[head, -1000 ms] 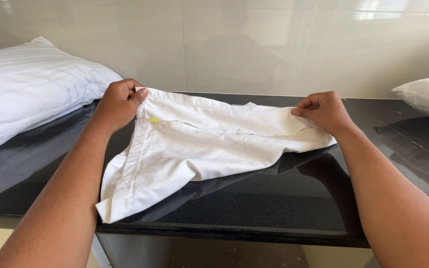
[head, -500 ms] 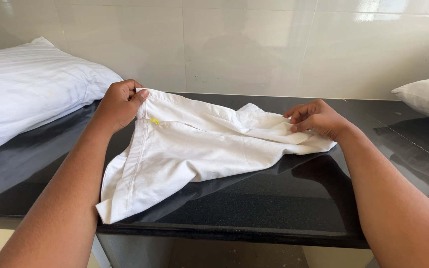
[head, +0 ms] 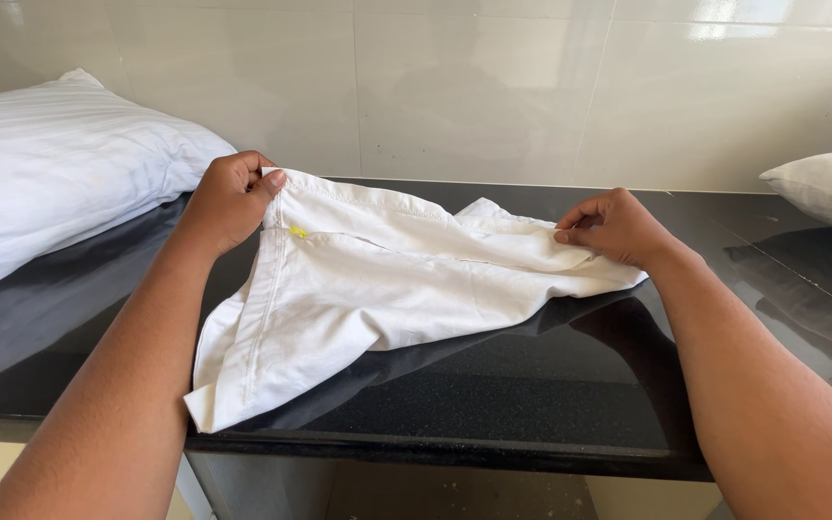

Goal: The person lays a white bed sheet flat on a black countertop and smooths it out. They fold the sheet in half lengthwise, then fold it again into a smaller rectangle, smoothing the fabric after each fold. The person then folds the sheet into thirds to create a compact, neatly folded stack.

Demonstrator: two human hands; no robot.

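I saw a soft white cloth pillowcase lying crumpled on the shiny black stone counter; one corner of it hung a little over the front edge; a tiny yellow tag sat near its top left corner. The left hand was curled tight around that top left corner, with the cloth pinched between thumb and fingers; the right hand pinched the bunched top edge on the other side, fingers closed on the cloth. Both arms reached in from the bottom of the view. A big puffy white striped pillow lay on the counter to the left, near the left hand but not touching it; another white pillow lay far off on the right; a pale tiled wall stood behind it all.
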